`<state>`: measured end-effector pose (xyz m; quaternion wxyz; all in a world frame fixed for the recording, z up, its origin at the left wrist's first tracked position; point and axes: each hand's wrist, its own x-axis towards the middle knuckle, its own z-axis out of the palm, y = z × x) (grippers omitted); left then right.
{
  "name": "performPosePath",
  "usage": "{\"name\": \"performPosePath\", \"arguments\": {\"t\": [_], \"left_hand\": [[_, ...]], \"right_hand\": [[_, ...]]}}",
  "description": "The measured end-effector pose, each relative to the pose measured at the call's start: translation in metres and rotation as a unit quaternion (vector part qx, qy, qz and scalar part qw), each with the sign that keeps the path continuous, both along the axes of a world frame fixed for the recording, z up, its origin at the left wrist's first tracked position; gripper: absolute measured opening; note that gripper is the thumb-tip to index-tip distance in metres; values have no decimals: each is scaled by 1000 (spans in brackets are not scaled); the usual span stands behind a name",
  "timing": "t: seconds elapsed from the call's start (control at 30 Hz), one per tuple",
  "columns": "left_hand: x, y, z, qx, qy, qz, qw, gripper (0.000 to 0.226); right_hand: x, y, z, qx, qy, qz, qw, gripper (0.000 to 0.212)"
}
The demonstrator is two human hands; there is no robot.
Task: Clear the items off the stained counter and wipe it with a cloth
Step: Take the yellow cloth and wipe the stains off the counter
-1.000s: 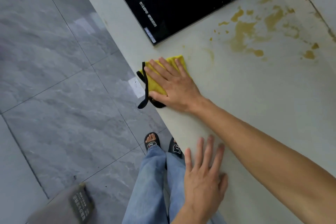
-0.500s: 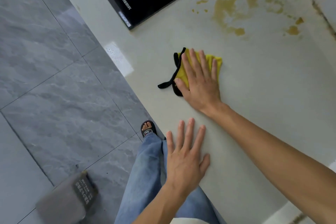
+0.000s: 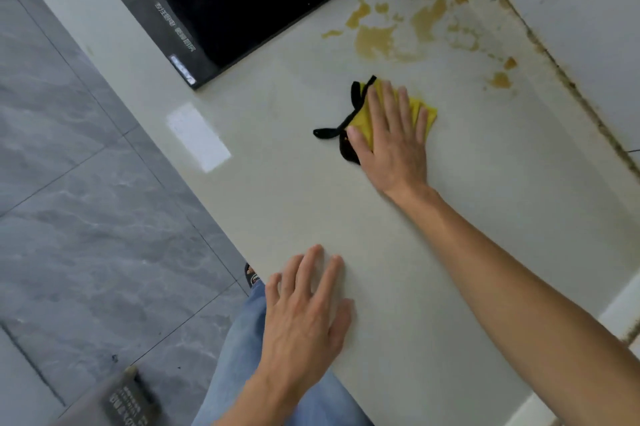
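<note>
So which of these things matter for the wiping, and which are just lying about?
For the job:
yellow cloth, pressed flat under the right hand
brown stains
counter, with the left hand flat on it

Just there:
black stove
grey floor

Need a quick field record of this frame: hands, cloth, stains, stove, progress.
right hand: flat on the yellow cloth, fingers straight, pressing it to the counter
left hand: flat on the counter near its front edge, holding nothing
cloth: yellow with black trim, bunched, in front of the stains and apart from them
stains: yellow-brown patches beside the stove, not yet wiped
stove: black glass hob, burner partly in view
loose items on counter: none visible in frame
</note>
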<state>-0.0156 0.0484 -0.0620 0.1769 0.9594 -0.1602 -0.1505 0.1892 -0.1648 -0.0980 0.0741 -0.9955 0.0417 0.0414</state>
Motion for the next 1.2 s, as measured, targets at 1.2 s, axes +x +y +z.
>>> {"name": "performPosePath", "arguments": {"t": [1.2], "left_hand": [[270,68,-58,-34,-137,-221,965,71]], "right_hand": [[64,23,-3,-23,-12,14,1000,72]]}}
